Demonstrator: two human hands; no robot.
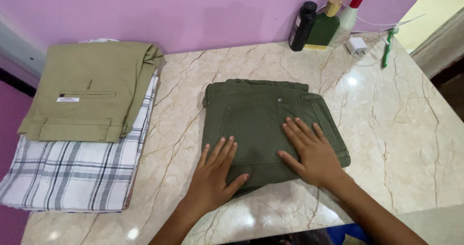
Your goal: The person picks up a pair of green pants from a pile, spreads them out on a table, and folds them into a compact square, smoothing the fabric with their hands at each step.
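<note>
Both palms lie flat, fingers spread, on the folded dark green trousers (pixel 270 124) in the middle of the marble table (pixel 401 143). The left hand (pixel 215 175) presses the near edge and the right hand (pixel 311 153) sits just beside it, nearer the right border, seemingly to hold the fold flat; nothing is pinched. Well to the left of the hands, khaki trousers (pixel 89 90) rest on a plaid cloth (pixel 72 175). Beyond the fingertips, bottles (pixel 326 25) stand by the wall. The layers under the palms are hidden, and the forearms are cut off.
</note>
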